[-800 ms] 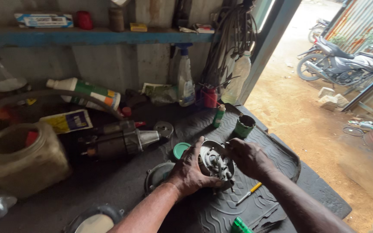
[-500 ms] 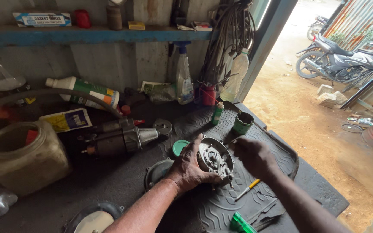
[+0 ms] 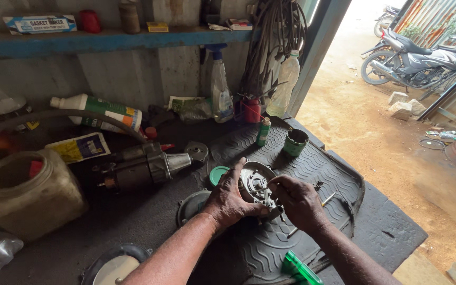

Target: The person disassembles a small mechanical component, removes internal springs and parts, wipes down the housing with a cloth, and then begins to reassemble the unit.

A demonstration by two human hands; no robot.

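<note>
You have the round metal end plate (image 3: 255, 186) tilted up on the ribbed rubber mat (image 3: 339, 179) at the middle of the bench (image 3: 149, 221), its inner face turned toward you so the small fittings are in reach. Your left hand (image 3: 229, 200) is closed around its left rim to steady it, while your right hand (image 3: 297, 199) pinches at a small part on its right edge. The motor body (image 3: 141, 168) lies just left, and a green-handled screwdriver (image 3: 301, 268) sits by your right forearm.
</note>
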